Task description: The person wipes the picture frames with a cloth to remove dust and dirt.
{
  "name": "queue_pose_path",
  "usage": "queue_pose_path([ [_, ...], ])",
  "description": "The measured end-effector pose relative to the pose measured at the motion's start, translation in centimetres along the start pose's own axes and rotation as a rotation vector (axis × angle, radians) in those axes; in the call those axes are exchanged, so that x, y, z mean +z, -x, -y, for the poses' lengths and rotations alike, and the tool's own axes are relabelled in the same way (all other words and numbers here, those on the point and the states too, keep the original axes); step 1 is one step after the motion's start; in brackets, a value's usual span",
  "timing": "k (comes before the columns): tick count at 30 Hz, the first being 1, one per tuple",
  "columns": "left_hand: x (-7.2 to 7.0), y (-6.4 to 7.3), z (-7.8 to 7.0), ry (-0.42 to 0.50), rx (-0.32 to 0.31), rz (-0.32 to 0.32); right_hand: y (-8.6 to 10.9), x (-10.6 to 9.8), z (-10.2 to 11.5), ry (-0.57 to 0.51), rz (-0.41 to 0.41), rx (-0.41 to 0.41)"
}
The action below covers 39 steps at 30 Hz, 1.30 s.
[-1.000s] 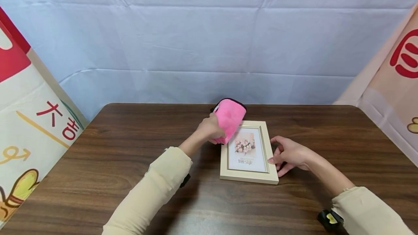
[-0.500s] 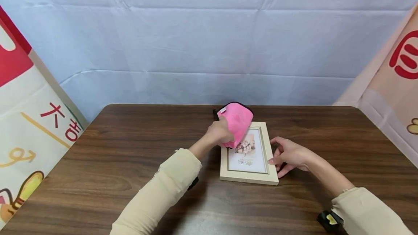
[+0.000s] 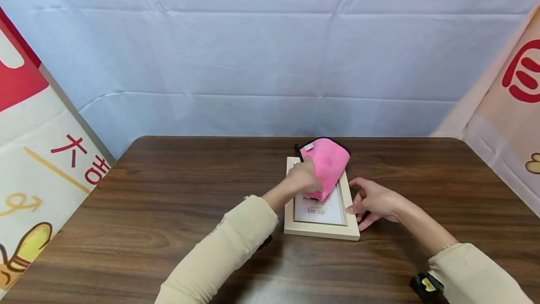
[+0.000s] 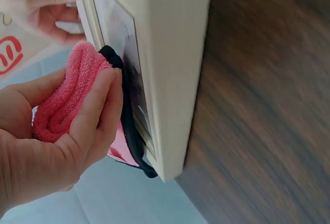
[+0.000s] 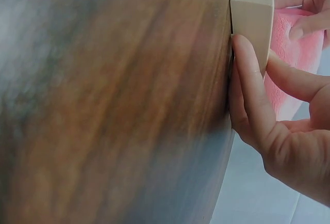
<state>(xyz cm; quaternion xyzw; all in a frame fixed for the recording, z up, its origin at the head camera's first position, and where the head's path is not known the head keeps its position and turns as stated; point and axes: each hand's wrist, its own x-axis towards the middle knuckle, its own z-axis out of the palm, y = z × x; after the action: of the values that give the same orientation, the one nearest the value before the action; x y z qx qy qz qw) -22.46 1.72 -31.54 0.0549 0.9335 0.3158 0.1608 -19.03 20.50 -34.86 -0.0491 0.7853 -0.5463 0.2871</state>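
A folded pink cloth [image 3: 331,162] with black edging and a small white tag lies over the upper part of a cream picture frame [image 3: 321,230]. My left hand [image 3: 304,177] grips the cloth, its fingers and thumb curled round the folds in the left wrist view, and presses it on the frame's face. The frame lies flat on the table, its flower picture mostly covered, with printed lettering showing below. At its right edge, my right hand [image 3: 375,201] holds the frame, thumb on the top rim and fingers [image 5: 248,64] against the side.
A dark wood-grain table [image 3: 177,186] spreads round the frame. Behind it hangs a pale blue-white cloth backdrop [image 3: 253,60]. Printed sheets stand at the left [image 3: 38,154] and at the right [image 3: 510,116].
My left hand has slid the pink cloth rightward and slightly nearer across the picture frame, covering the flowers. My right hand and the frame have stayed in place.
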Motion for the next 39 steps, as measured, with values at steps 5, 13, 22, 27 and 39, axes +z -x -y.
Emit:
queue_pose_path([
  [5,0.6,0.2,-0.4,-0.036,0.022,-0.008,0.0,0.0,0.0,0.000,0.001,-0.001],
  [13,0.1,0.1,0.2,-0.092,0.033,-0.007,-0.1,0.0,0.0,0.000,0.001,-0.002],
  [22,-1.3,-0.2,1.6,-0.080,-0.001,-0.044,-0.1,0.0,0.1,0.008,-0.001,-0.005],
  [27,-2.4,-0.3,2.2,0.015,-0.057,-0.018,-0.1,0.0,0.1,0.010,-0.004,0.000],
  [39,-3.9,-0.6,3.6,0.098,-0.104,-0.021,-0.2,-0.2,0.2,0.018,0.000,0.008],
])
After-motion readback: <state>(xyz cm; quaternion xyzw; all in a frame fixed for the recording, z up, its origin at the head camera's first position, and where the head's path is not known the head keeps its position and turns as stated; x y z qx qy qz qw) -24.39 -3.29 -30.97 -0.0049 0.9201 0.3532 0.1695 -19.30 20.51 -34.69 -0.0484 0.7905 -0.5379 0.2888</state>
